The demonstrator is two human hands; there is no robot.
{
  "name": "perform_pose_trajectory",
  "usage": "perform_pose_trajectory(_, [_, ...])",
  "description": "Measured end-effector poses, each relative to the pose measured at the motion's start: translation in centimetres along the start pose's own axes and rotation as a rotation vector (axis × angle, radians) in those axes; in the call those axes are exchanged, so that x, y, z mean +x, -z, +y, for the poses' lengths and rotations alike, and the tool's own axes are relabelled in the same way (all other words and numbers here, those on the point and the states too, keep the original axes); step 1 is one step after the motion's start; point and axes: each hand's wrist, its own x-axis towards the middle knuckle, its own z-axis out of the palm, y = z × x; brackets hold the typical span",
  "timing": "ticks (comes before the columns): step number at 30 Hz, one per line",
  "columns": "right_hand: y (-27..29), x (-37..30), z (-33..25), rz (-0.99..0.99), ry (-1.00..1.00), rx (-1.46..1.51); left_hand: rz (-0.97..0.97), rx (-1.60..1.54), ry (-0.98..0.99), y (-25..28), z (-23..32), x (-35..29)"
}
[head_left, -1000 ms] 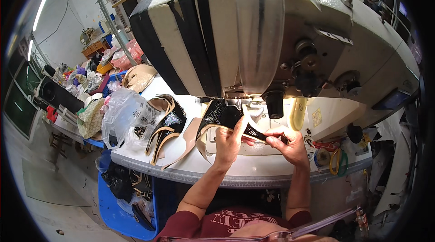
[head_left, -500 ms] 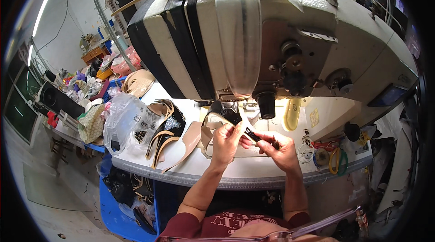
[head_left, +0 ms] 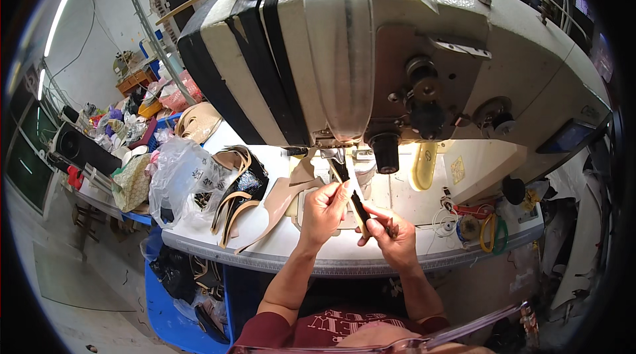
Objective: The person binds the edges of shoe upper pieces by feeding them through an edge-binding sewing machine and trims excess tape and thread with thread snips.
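Bare forearms, entering from the near edge of the view. Dark red short sleeves, ending near the elbows. Same dark red cloth across the chest, with pale printed lettering partly in view at the near edge. Left hand [head_left: 323, 207] and right hand [head_left: 392, 240] both bare: no gloves, no visible rings, watch or bands at the wrists.

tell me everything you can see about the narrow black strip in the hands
The narrow black strip with a tan edge looks like leather or similar shoe material. It slants from just under the sewing machine's head down toward the person. The left hand pinches its upper part, the right hand grips its lower end, above the white table.
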Motion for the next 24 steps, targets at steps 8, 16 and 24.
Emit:
perform_pose_trajectory(8, [-1.1,-0.7,1.3,0.047,0.078,-0.028,-0.033,0.063,-0.031,-0.4,0.3,-2.2])
perform_pose_trajectory(16, [-2.7,0.7,1.5,0.104,0.101,0.026,-0.133,-0.189,0.097,1.3,0.8,0.1])
perform_pose_trajectory(24, [-4.0,2.3,0.9,0.187,0.072,0.222,-0.077,0.04,-0.012,1.9,0.9,0.8])
